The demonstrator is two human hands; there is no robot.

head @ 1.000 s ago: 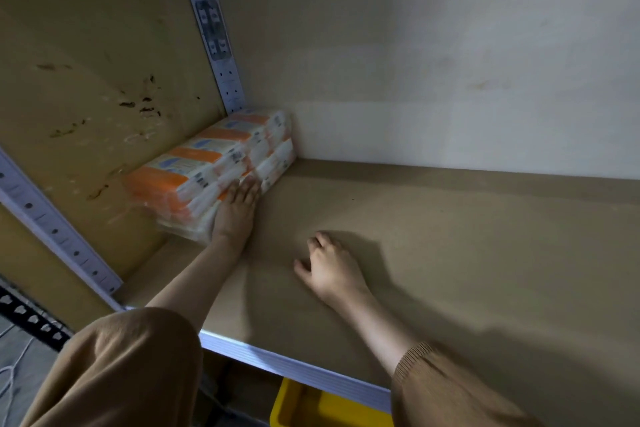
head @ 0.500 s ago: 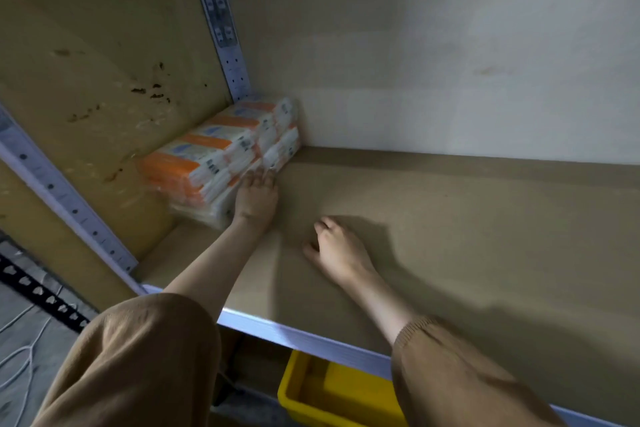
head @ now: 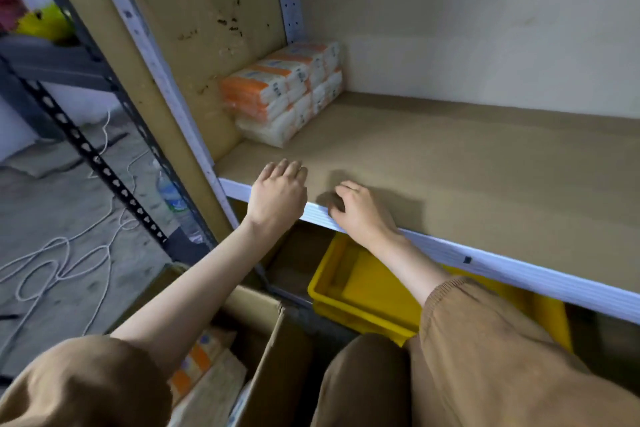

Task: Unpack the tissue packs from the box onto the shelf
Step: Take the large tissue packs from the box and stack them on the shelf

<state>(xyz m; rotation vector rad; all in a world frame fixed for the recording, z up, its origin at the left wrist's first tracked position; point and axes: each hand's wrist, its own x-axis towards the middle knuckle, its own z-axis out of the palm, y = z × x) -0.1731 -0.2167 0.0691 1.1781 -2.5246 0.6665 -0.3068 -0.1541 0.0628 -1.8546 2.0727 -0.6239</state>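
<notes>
From the head camera I see both hands empty at the shelf's (head: 450,163) front edge: my left hand (head: 277,194) hovers with fingers loosely curled and holding nothing, my right hand (head: 360,210) rests on the lip, fingers bent and gripping nothing. Beyond the left fingertips, deep in the corner, the tissue packs (head: 287,90) sit stacked against the side panel, I'd guess to leave room for more. Below my left forearm, the box (head: 266,343) holds further packs, so the next reach probably goes down there.

The person wears a tan-brown top; its sleeves (head: 485,340), with ribbed cuffs, are pushed up, forearms bare, lower frame.
</notes>
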